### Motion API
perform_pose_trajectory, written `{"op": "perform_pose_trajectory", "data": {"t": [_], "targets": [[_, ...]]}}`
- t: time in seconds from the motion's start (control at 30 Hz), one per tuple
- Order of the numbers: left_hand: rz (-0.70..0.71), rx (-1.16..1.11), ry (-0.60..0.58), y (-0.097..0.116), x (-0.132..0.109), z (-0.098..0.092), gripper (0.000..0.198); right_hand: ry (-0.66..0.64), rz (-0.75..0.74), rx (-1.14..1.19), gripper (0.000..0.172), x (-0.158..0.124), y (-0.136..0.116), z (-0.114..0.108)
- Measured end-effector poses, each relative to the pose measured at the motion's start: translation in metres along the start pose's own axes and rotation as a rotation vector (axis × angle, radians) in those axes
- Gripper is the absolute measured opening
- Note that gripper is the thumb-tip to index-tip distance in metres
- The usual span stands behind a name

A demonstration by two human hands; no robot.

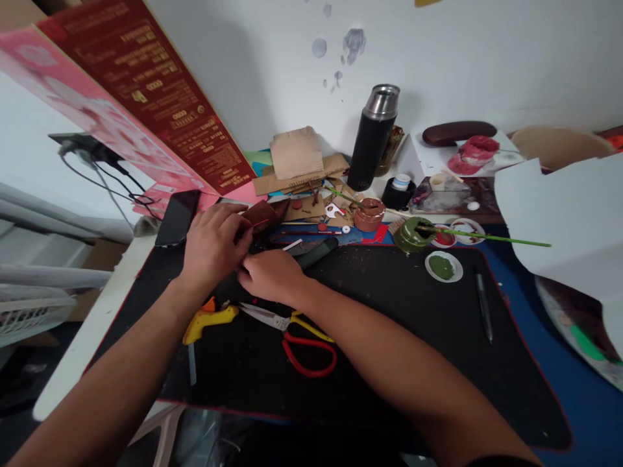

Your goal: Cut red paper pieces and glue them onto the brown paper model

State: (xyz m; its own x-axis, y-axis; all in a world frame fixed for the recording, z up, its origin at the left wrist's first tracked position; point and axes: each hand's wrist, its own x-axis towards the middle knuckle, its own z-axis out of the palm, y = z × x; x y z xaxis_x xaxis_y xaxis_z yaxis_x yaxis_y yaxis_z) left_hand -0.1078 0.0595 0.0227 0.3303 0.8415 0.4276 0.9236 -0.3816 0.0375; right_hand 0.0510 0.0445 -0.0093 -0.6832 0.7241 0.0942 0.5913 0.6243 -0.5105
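Observation:
My left hand (211,245) is over the left part of the black mat, its fingers curled and their tips hidden from me. Close against it my right hand (272,275) is closed, knuckles up. Whatever lies between the two hands is too hidden to name. A reddish-brown folded piece (263,217) sits just beyond the left fingers; I cannot tell whether they touch it. Nearer to me lie scissors (309,373) with one red and one yellow handle, blades apart. A yellow glue gun (209,321) rests under the left forearm, a pale stick projecting from it.
Behind the hands are cardboard scraps (296,152), a black thermos (372,139), a brown paint jar (368,214) and a green paint jar (413,233) with a brush. A phone (178,217) lies left, a black pen (483,305) right. A tall red box panel (150,97) leans at left.

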Motion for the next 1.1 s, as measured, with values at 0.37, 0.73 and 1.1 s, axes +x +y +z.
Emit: {"op": "perform_pose_trajectory", "data": {"t": [0.37,0.73,1.1], "targets": [[-0.014,-0.058,-0.005,-0.002,-0.004,-0.001,0.004,0.036,-0.008,0.095,0.030,-0.001,0.003,0.002],[-0.192,-0.215,0.215,0.002,-0.013,-0.021,0.004,0.350,0.159,0.747,0.025,0.002,0.014,-0.005],[0.119,-0.048,0.202,0.017,-0.031,-0.025,0.009,0.257,0.348,1.381,0.040,-0.019,0.022,-0.020]]}}
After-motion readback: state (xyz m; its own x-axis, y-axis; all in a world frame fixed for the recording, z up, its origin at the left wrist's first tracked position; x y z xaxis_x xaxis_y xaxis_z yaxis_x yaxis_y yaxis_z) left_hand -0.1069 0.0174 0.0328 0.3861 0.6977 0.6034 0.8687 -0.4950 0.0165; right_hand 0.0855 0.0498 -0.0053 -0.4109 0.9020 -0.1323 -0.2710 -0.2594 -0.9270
